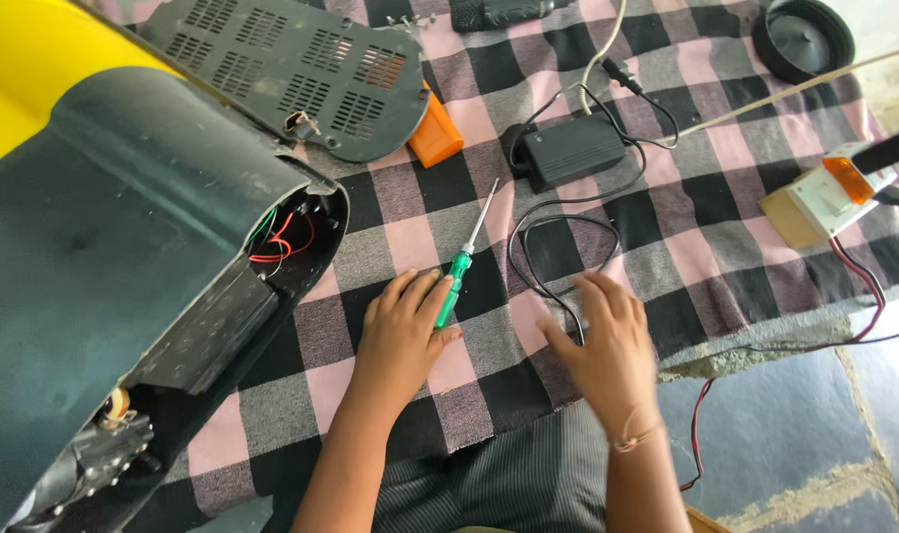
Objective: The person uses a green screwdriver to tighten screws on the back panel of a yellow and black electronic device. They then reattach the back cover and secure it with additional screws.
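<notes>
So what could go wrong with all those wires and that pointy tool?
The left hand rests on the green screwdriver; its thin metal tip might poke a finger. The right hand lies on a looped black cable and might snag it, tugging the black adapter. Bare red wires in the open machine could catch too.

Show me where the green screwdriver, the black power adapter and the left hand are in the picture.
screwdriver [452,284]: head view, on its green handle.
power adapter [573,150]: head view, on the top of its black box.
left hand [402,331]: head view, on the back of the hand.
</notes>
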